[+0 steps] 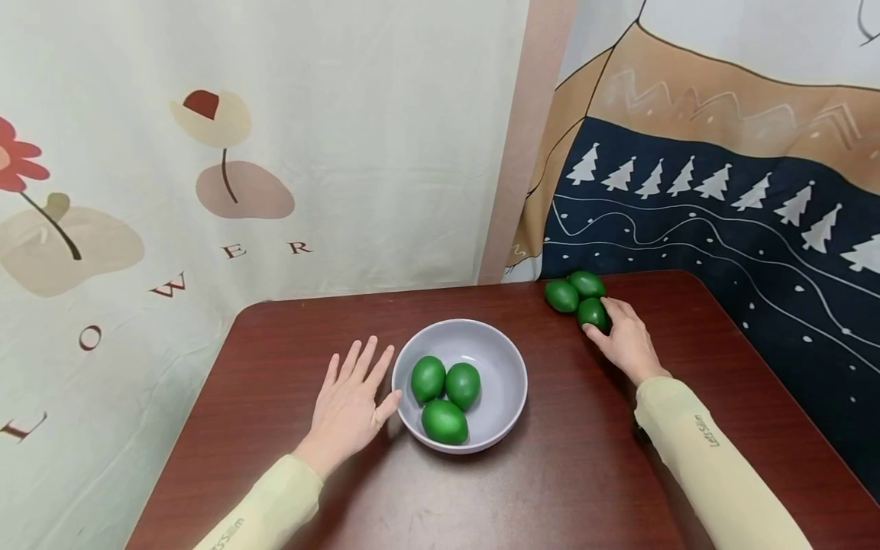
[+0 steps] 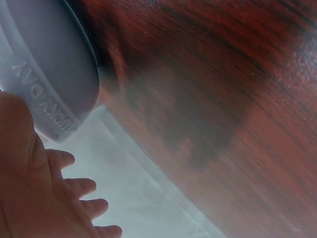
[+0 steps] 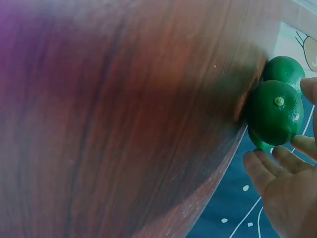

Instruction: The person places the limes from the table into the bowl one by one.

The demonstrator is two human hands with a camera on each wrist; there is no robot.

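So your right grip (image 1: 624, 338) is at the back right, thumb and fingers apart on either side of a glossy deep-green lime (image 1: 591, 315). Can't tell if you've got any squeeze on it. The skin's smooth and shiny with a bright highlight, and your right wrist view shows a pale little stem nub on its end. That nub points pretty much at your right wrist camera, so the long axis runs roughly along that line of sight and the fruit looks shorter than it is.

It's near the back edge of the dark reddish-brown wood-grain counter (image 1: 564, 466), bunched up with two lookalikes. The left-hand oval green lime (image 1: 561, 296) and the rear oval green lime (image 1: 587, 283) sit just behind it, the rear one lying mostly left to right.

Your left grip (image 1: 346, 412) is spread wide, fingers straight and apart, thumb at the side of a round, smooth lavender-grey bowl (image 1: 500, 382) with raised lettering on its outer wall. Three more shiny green limes (image 1: 444, 422) are in there: the front one's long axis goes roughly sideways, while the back two look more front-to-back.

Behind it all hangs a printed fabric backdrop (image 1: 385, 153).
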